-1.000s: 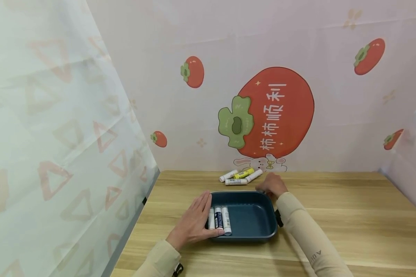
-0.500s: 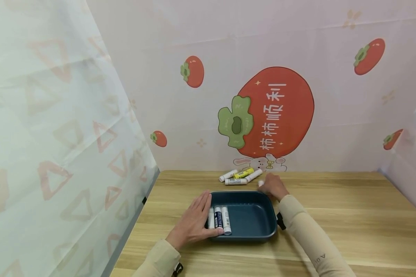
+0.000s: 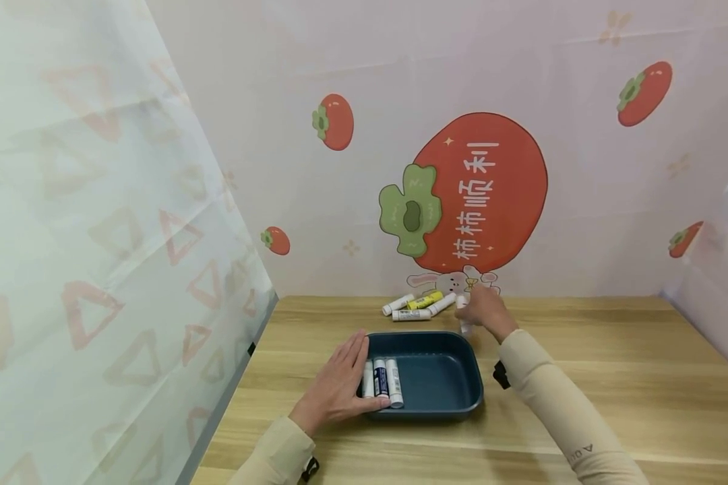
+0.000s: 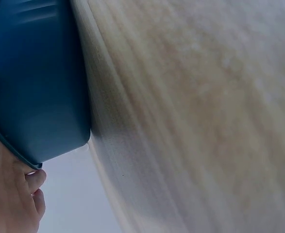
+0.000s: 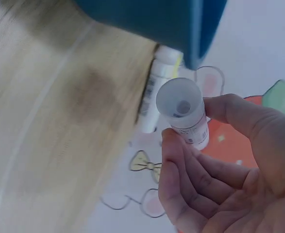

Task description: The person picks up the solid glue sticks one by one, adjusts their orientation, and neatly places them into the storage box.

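A dark blue tray (image 3: 439,380) sits on the wooden table, with three tubes like glue sticks lying side by side at its left end, one of them a navy-labelled glue stick (image 3: 381,380). My left hand (image 3: 335,391) rests along the tray's left rim, fingers straight and thumb over the front corner. Behind the tray, my right hand (image 3: 487,311) pinches a white glue stick (image 5: 182,107) between thumb and fingers; its hollow end faces the right wrist camera. Just left of that hand lie several more, including a yellow glue stick (image 3: 425,300) and a white glue stick (image 3: 411,315).
A wall sheet (image 3: 315,195) printed with persimmons and a rabbit rises at the table's back edge. Another patterned sheet (image 3: 127,269) hangs along the left side. Bare wooden table (image 3: 600,364) extends to the right of the tray.
My right hand has risen from the tray's back right corner and shifted back and slightly right, bringing the white glue stick into view. The left hand and tray have stayed put.
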`<state>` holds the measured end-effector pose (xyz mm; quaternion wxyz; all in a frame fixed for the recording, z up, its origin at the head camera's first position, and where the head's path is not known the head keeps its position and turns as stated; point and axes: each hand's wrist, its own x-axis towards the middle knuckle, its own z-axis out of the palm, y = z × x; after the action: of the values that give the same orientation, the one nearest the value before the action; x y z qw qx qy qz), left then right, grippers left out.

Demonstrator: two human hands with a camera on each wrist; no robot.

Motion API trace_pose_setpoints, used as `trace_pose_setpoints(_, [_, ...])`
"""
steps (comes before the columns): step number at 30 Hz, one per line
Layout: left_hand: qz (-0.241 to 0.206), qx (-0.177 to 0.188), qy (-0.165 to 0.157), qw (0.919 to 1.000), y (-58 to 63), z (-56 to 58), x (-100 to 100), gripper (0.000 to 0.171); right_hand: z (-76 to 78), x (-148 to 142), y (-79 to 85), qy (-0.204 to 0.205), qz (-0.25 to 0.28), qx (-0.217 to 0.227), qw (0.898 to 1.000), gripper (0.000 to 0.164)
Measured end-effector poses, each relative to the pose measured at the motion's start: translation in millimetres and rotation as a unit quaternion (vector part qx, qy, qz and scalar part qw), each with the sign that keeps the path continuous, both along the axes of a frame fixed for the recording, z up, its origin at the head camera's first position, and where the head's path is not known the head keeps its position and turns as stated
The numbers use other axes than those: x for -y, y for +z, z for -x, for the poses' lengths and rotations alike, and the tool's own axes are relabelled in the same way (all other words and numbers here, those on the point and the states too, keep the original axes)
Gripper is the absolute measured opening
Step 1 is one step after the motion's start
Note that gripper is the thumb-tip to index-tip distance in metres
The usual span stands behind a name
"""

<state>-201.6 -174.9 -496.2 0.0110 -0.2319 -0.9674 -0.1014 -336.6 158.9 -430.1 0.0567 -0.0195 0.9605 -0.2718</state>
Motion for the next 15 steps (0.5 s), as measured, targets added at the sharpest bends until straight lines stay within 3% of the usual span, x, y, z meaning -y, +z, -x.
trace_pose_setpoints(7, [0.001,-0.003,0.0,1.0,1.7,0.1,0.3,0.125,-19.4,11.6,17.9,0.028,-0.003,0.01,1.0,0.027])
trace_pose_setpoints(15, [0.008,-0.001,0.004,1.0,1.5,0.6,-0.6,0.125,-39.5,25.2,24.5,0.061,-0.005,-0.011,0.998,0.033])
